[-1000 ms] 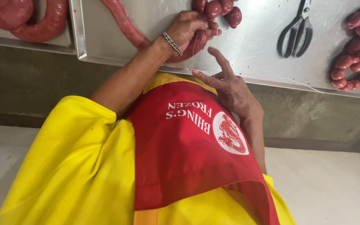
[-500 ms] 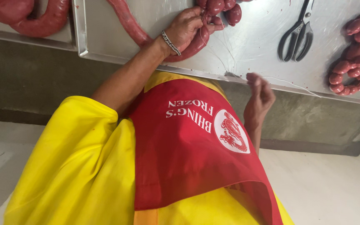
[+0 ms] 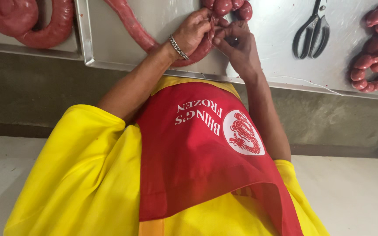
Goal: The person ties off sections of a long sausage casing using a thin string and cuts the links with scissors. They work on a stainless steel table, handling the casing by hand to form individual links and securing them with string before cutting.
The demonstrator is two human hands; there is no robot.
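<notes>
Pinching the sausage rope (image 3: pixel 132 26) at one point, left hand (image 3: pixel 193 30) and right hand (image 3: pixel 237 43) are clenched on it; tied links (image 3: pixel 226 6) lie beyond, a long length untied on the desk (image 3: pixel 267 52).

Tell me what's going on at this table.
A person in a yellow shirt and red apron works on a long sausage lying on a metal tray. The left hand, with a bracelet, grips it where the short links begin, and the right hand pinches the same spot. Scissors and a pile of finished links lie to the right.
</notes>
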